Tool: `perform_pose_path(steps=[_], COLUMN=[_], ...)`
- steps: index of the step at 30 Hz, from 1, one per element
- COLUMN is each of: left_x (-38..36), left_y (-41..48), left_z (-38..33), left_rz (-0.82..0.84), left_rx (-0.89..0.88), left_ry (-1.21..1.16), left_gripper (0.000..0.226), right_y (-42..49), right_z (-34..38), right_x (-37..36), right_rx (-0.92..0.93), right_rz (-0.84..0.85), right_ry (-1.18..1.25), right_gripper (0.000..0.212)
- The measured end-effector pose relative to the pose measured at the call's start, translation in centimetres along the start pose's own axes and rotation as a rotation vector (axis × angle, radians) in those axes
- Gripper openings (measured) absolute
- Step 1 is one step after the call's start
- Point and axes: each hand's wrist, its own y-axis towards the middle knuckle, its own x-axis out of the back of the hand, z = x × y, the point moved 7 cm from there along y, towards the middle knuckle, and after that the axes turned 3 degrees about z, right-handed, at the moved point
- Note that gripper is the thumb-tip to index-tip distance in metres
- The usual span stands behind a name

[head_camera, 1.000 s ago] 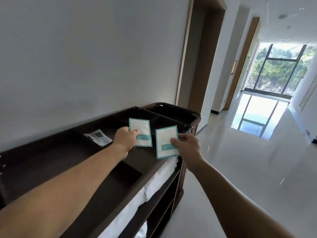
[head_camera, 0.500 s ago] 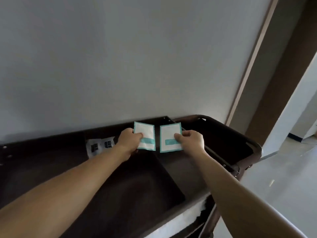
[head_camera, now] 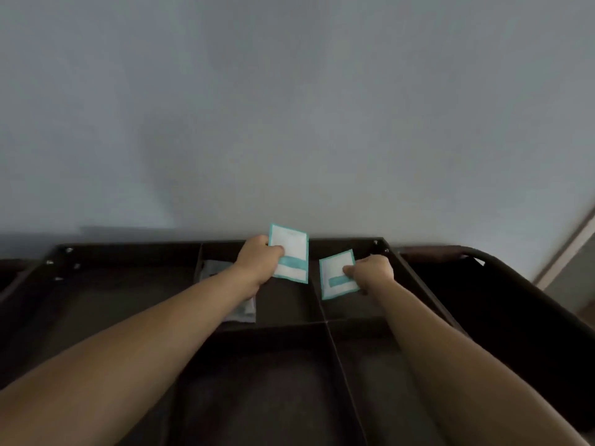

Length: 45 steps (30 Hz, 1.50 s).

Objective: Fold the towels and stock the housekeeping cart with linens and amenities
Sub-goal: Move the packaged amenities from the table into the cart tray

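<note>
Amenity packets, two of them, white with a teal border and a teal band, are both held over the far side of the housekeeping cart's top tray [head_camera: 128, 246], and the cross-shaped divider [head_camera: 325, 321] in that tray is the handiest thing to place them by. Left hand [head_camera: 257, 262] pinches the left packet [head_camera: 289, 254] by its near-left edge, thumb on the printed face and the other fingers behind it, holding it upright and clear of the tray above the compartment beyond and to the left of the divider's crossing. Right hand [head_camera: 373, 272] pinches the right packet [head_camera: 336, 273] by its right edge in the same way, lower and tilted, over the compartment beyond and to the right of the crossing; whether its bottom corner touches the compartment floor cannot be told. One packet per hand, each over its own compartment, suggests they are being sorted into separate slots and dropped in face-up so the labels can be read. A pale wrapped item [head_camera: 244, 312] already lies in the left far compartment, partly hidden under the left forearm. Both compartments nearer than the crossing look dark, and their contents cannot be made out. No towels show in this view.
</note>
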Motion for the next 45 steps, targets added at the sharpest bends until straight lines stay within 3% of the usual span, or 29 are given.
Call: perform_pose_path(steps=[3, 8, 11, 13, 16, 18, 21, 24, 26, 32, 39, 45], left_x=[0.1, 0.7, 0.6, 0.2, -0.8, -1.4, -2.1, -3.9, -5.7, -8.9, -4.4, -1.5], left_y=[1.1, 2.6, 2.7, 2.5, 2.2, 2.1, 2.1, 2.2, 2.1, 1.4, -1.4, -4.5], left_z=[1.7, 3.3, 4.0, 4.2, 3.6, 2.3, 0.3, -1.2, -1.9, -2.8, -2.4, -1.7], left_rz=[-0.025, -0.079, -0.121, -0.137, -0.146, -0.156, -0.183, -0.159, -0.118, -0.008, -0.164, -0.248], left_rx=[0.027, 0.088, 0.12, 0.147, 0.177, 0.161, 0.123, 0.101, 0.097, 0.102, 0.11, 0.146], left_ry=[0.069, 0.04, 0.013, 0.031, 0.034, 0.023, 0.027, 0.006, -0.017, 0.144, 0.238, 0.265], left_gripper=[0.006, 0.019, 0.012, 0.001, 0.005, 0.01, 0.017, 0.019, 0.016, 0.021, 0.007, 0.014], right_y=[2.2, 5.2, 6.5, 6.8, 6.3, 6.1, 5.7, 3.8, 2.7, 4.6, 8.8, 8.2], right_z=[0.6, 1.3, 0.8, 1.1, 2.3, 3.1, 4.7, 5.5, 5.5, 2.4, -2.1, -1.2], right_x=[-2.5, -5.6, -6.5, -6.7, -6.3, -5.4, -3.4, -2.7, -2.5, -0.6, -2.4, -2.7], right_rx=[0.001, 0.011, 0.008, 0.05, 0.148, 0.196, 0.287, 0.211, 0.218, 0.157, 0.096, 0.279], right_rz=[0.056, 0.101, 0.146, 0.197, 0.204, 0.169, 0.194, 0.502, 0.618, 0.498, 0.369, 0.235], right_ry=[-0.075, -0.088, -0.125, -0.191, -0.424, -0.443, -0.211, 0.284, 0.322, 0.466, 0.06, -0.297], right_gripper=[0.027, 0.032, 0.037, 0.046, 0.069, 0.075, 0.063, 0.047, 0.034, 0.009, 0.031, 0.038])
